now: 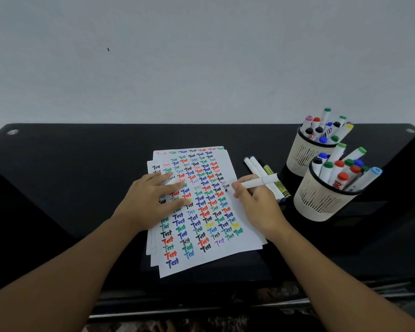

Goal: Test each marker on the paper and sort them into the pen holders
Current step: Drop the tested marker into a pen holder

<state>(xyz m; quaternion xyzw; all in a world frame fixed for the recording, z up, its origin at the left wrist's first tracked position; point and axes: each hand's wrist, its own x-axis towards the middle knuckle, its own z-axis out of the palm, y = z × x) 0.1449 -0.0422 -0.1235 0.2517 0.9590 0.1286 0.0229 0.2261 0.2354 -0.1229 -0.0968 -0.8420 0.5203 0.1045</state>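
head view: marker (261, 182) tip hidden behind right hand (256, 204), which grips its white barrel at centre-right.
left hand (151, 200): flat, fingers straight, pressing paper (201, 236); cap under it unclear.
pen holders (321, 200): beige slotted cups, right edge, full of markers.
desk (70, 176): glossy black.

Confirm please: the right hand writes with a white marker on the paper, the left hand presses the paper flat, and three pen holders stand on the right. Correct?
Not quite. The head view shows two pen holders, the far one and the near one, not three. The right hand, white marker, left hand and paper are as stated.
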